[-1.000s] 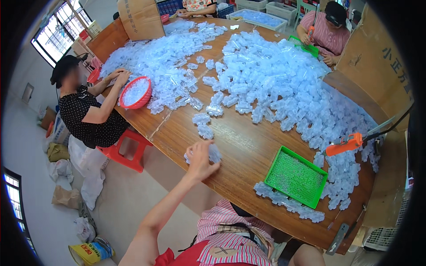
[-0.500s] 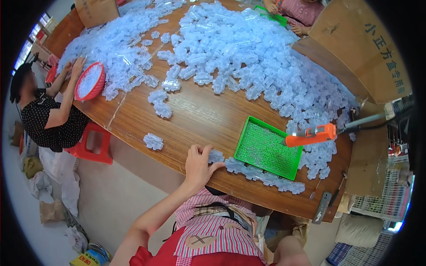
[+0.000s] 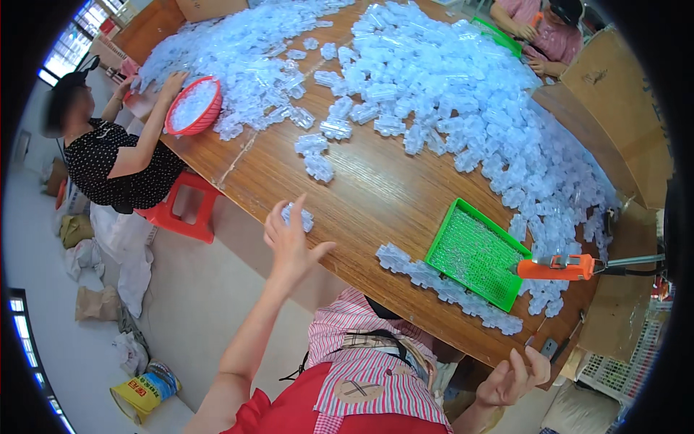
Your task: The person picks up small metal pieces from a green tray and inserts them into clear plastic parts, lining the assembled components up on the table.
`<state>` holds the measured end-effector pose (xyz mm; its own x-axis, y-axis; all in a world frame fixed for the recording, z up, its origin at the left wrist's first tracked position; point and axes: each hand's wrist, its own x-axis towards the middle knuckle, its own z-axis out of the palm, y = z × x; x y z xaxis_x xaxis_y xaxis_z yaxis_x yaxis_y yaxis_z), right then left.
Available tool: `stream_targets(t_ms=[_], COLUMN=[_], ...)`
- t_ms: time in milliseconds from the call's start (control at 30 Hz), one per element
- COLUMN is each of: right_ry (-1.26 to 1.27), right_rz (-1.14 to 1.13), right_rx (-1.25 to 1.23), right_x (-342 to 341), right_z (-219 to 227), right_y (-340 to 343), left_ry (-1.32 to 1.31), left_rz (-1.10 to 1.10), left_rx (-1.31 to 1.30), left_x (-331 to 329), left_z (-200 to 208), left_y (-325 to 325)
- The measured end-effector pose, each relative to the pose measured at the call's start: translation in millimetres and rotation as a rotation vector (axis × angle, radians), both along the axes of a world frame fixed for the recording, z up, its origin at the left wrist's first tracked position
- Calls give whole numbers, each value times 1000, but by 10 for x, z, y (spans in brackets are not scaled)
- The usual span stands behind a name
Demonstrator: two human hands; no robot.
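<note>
My left hand (image 3: pixel 289 244) reaches over the table's near edge with fingers spread, holding nothing. Just beyond its fingers lies a single clear plastic piece (image 3: pixel 301 218), partly hidden by them. My right hand (image 3: pixel 515 377) is raised by the near right edge, its fingers apart and loosely bent, with nothing visible in it. Between the hands, a row of joined or touching clear plastic pieces (image 3: pixel 452 291) runs along the front of a green tray (image 3: pixel 431 254). Tiny shiny parts (image 3: pixel 473 235) cover much of the tray's bottom. An orange electric screwdriver (image 3: pixel 557 267) hangs over the tray's right end.
A large heap of clear plastic pieces (image 3: pixel 441 94) covers the far side of the wooden table (image 3: pixel 369 195). On the left a co-worker (image 3: pixel 116 155) sits by a red basket (image 3: pixel 195 107). Another person (image 3: pixel 542 32) works at the far right, near cardboard (image 3: pixel 614 94).
My left hand has left the row and moved left to the lone piece. My right hand has risen into view at the table's right edge. The whole view has shifted.
</note>
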<state>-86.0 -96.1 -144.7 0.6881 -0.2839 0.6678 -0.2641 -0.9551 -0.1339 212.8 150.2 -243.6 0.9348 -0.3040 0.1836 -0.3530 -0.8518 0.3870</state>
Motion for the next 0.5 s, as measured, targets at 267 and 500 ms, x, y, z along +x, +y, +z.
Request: stream_targets(t_ms=[267,500], right_ry=[182,257], right_rz=[-50,-79], right_rx=[154,371], right_x=[128,252], right_z=[-7,-107], right_y=[-54,-98], left_ry=[140,156], left_rz=[-158,-246], left_rx=[-339,-453], left_x=[177,-168], left_z=[-346,-427], left_y=[249,-259])
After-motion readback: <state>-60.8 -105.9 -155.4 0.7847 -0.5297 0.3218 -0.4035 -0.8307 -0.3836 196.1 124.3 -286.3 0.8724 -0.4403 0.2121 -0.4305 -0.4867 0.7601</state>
